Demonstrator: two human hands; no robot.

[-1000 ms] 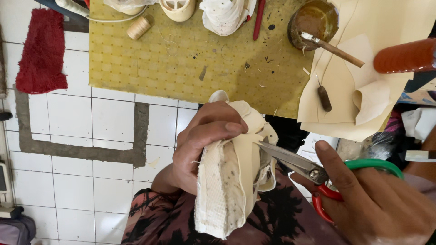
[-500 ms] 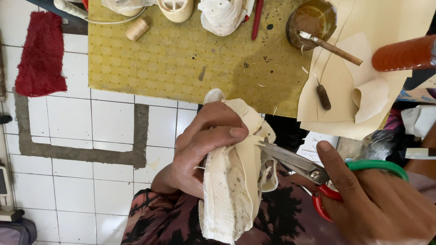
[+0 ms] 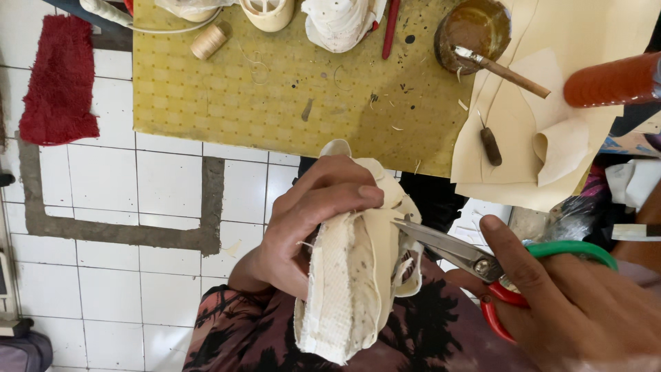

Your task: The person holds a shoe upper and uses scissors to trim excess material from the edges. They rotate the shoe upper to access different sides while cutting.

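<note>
The left hand [image 3: 310, 227] pinched the cream shoe upper [image 3: 351, 275] over the lap, thumb pressed on its top fold. Since a second earlier the upper had tilted slightly; the scissors [image 3: 447, 249], gripped by the right hand [image 3: 578, 310] at three o'clock, kept biting its edge.

Light is bright, even and soft, like daylight, with no harsh glare. The white floor tiles [image 3: 103, 200] left of the yellow mat [image 3: 275, 89] look slightly washed out. A dim patch lies just below the mat's lower edge. The scissors [image 3: 454, 251] blades carry a mild sheen. Focus holds sharp across the mat and the cream piece [image 3: 358, 275]. The right hand [image 3: 585, 310], below and right of the mat, is a little soft at the frame corner. The red tube [image 3: 613, 79] at the mat's right looks slightly blurred.
</note>
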